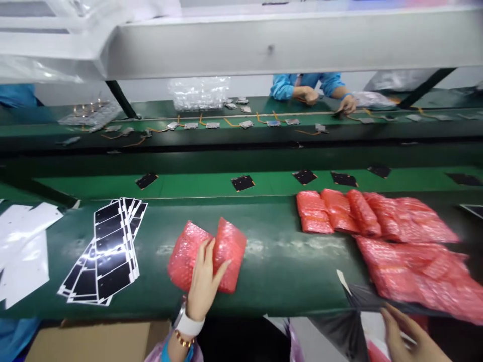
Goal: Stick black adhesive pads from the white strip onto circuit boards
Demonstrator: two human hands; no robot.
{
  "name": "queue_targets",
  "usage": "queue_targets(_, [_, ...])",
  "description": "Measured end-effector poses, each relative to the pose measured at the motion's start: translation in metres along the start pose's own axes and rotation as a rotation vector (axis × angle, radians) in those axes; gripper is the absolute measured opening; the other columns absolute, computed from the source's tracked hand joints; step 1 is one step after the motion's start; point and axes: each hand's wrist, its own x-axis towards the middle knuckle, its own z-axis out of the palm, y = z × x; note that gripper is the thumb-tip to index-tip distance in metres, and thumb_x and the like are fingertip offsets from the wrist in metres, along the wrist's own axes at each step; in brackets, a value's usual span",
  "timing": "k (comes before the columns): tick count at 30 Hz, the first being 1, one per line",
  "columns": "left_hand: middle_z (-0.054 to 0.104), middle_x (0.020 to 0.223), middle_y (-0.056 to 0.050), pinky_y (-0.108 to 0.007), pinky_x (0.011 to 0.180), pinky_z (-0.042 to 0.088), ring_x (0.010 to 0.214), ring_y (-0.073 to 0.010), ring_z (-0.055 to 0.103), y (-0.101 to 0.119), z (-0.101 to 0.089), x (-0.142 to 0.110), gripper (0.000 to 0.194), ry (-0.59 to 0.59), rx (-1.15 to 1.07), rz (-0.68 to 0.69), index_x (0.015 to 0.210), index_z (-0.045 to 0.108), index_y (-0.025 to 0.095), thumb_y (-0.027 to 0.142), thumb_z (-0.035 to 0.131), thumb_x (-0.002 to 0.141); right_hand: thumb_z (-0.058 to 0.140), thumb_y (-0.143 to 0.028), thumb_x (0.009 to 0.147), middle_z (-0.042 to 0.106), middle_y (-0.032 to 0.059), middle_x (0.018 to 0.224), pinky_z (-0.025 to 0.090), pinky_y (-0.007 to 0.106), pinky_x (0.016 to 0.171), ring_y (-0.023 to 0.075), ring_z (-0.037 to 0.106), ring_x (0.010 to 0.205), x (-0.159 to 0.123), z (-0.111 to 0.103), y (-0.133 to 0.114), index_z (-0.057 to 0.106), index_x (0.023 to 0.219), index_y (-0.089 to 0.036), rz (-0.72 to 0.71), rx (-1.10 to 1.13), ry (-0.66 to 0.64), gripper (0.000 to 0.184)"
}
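My left hand (204,286) lies with its fingers stretched and thumb apart over two red bubble-wrap packets on the green bench. Its fingers touch the left packet (184,254) near the gap, while the thumb rests across the right packet (232,256). At the lower right, my right hand (409,334) is partly cut off by the frame. Its thumb and finger tips come close together beside a black plastic bag (341,327) and a white piece with red under it. What they pinch, if anything, is not clear.
More red bubble-wrap packets (407,266) lie at right. Black-and-white label sheets (113,246) and white sheets (28,251) lie at left. Dark flat pieces (242,183) sit on the green strip (196,185). Beyond, a co-worker's hands (345,104) handle small parts. A cardboard box (90,342) stands below.
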Motion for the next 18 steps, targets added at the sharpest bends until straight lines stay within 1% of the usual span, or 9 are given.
queue_targets(2, [0.045,0.154,-0.014,-0.051,0.120,0.032,0.147,-0.0292,0.039,-0.010,-0.019,-0.002,0.051,0.106,0.056,0.009,0.143,0.050,0.022,0.046,0.052,0.098,0.050,-0.066,0.087,0.074,0.0132,0.090,0.053,0.059,0.065,0.0415,0.071,0.072,-0.020,0.022,-0.063,0.068,0.103,-0.040,-0.035,0.086,-0.052,0.036])
queue_targets(5, [0.043,0.153,-0.023,-0.060,0.119,0.029,0.148,-0.0370,0.034,-0.040,-0.046,0.004,0.065,0.247,0.163,-0.112,0.147,0.044,0.014,0.053,0.050,0.095,0.051,-0.060,0.093,0.070,0.0177,0.124,0.058,0.056,0.088,0.0406,0.071,0.105,-0.063,0.074,-0.161,0.057,0.136,-0.025,-0.244,0.348,-0.275,0.055])
queue_targets(6, [0.047,0.149,-0.026,-0.063,0.116,0.032,0.145,-0.0402,0.039,-0.052,-0.052,0.007,0.071,0.241,0.170,-0.158,0.147,0.042,0.010,0.055,0.052,0.093,0.054,-0.059,0.093,0.059,0.0199,0.142,0.054,0.059,0.098,0.0425,0.062,0.124,-0.079,0.094,-0.189,0.046,0.147,-0.022,-0.338,0.368,-0.322,0.066])
queue_targets(7, [0.053,0.143,-0.027,-0.063,0.112,0.037,0.140,-0.0416,0.046,-0.062,-0.057,0.009,0.075,0.215,0.164,-0.191,0.146,0.043,0.008,0.057,0.054,0.091,0.060,-0.059,0.091,0.042,0.0214,0.157,0.046,0.064,0.106,0.0450,0.045,0.141,-0.095,0.113,-0.212,0.034,0.156,-0.020,-0.432,0.362,-0.371,0.080])
queue_targets(9, [0.065,0.131,-0.024,-0.057,0.104,0.048,0.126,-0.0394,0.061,-0.077,-0.060,0.009,0.071,0.137,0.132,-0.216,0.140,0.050,0.009,0.057,0.057,0.088,0.071,-0.056,0.085,0.010,0.0228,0.169,0.034,0.075,0.109,0.0502,0.014,0.152,-0.122,0.149,-0.246,0.013,0.164,-0.021,-0.535,0.329,-0.421,0.104])
queue_targets(11, [0.074,0.114,-0.016,-0.047,0.092,0.055,0.107,-0.0346,0.072,-0.083,-0.058,0.005,0.057,0.072,0.103,-0.223,0.125,0.060,0.015,0.058,0.058,0.087,0.077,-0.043,0.082,-0.008,0.0216,0.169,0.022,0.083,0.109,0.0534,-0.003,0.152,-0.138,0.176,-0.260,0.003,0.165,-0.021,-0.568,0.287,-0.416,0.112])
queue_targets(13, [0.077,0.095,-0.011,-0.042,0.080,0.057,0.089,-0.0318,0.075,-0.083,-0.055,0.000,0.047,0.048,0.088,-0.233,0.105,0.065,0.019,0.061,0.059,0.086,0.071,-0.022,0.082,-0.010,0.0203,0.169,0.017,0.082,0.111,0.0512,-0.007,0.152,-0.139,0.193,-0.257,-0.003,0.165,-0.020,-0.568,0.272,-0.397,0.111])
queue_targets(16, [0.072,0.082,-0.009,-0.041,0.075,0.055,0.081,-0.0317,0.073,-0.079,-0.052,-0.006,0.045,0.095,0.088,-0.238,0.085,0.061,0.022,0.067,0.057,0.082,0.052,0.000,0.071,0.002,0.0175,0.170,0.021,0.074,0.117,0.0425,-0.003,0.155,-0.119,0.199,-0.233,-0.003,0.165,-0.019,-0.521,0.307,-0.376,0.111])
queue_targets(18, [0.070,0.081,-0.008,-0.040,0.076,0.053,0.081,-0.0309,0.071,-0.075,-0.050,-0.006,0.042,0.133,0.084,-0.227,0.084,0.057,0.023,0.065,0.055,0.083,0.045,0.003,0.063,0.017,0.0134,0.169,0.021,0.069,0.120,0.0368,0.007,0.156,-0.103,0.193,-0.216,0.012,0.165,-0.020,-0.477,0.357,-0.374,0.110])
